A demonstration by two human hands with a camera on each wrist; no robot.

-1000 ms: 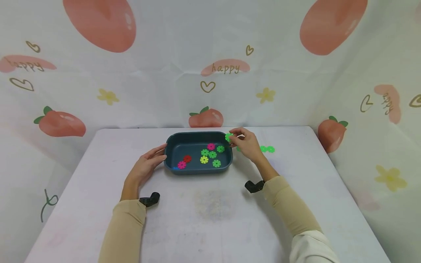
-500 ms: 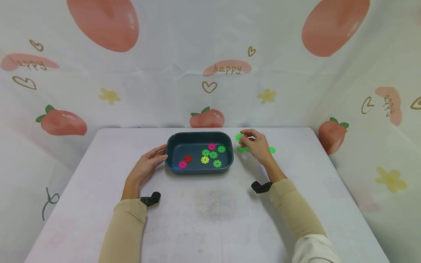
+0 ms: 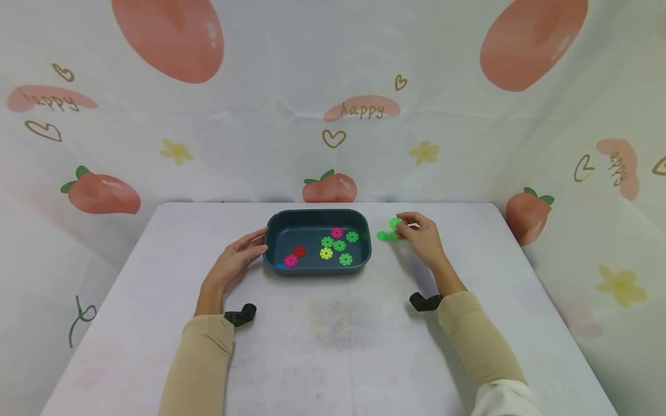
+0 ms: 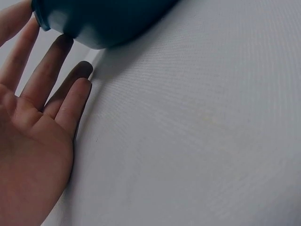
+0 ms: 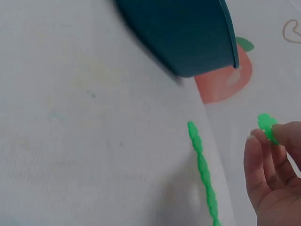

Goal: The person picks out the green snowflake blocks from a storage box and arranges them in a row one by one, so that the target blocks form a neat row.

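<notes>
A dark teal rectangular bin (image 3: 318, 271) stands at the far middle of the table, with several toothed plastic snowflake discs inside: green, pink, red, yellow and blue. My left hand (image 3: 233, 266) rests at its left end, fingers (image 4: 44, 75) fairly straight, fingertips right at the rim and outer wall. Right of the bin, my right hand (image 3: 422, 240) pinches a bright green snowflake disc (image 5: 267, 123) between thumb and fingertips, held up above the table. Below it lies a row of green discs (image 5: 203, 169), partly hidden by that hand in the head view.
The white table (image 3: 291, 358) runs up to a white backdrop cloth (image 3: 250, 162) printed with peaches, flowers and hearts. Both wrists carry a small black camera, such as the right wrist camera (image 3: 424, 302).
My right hand has moved right, away from the bin's right rim to over the green row, still pinching a green disc. My left hand stays at the bin.
</notes>
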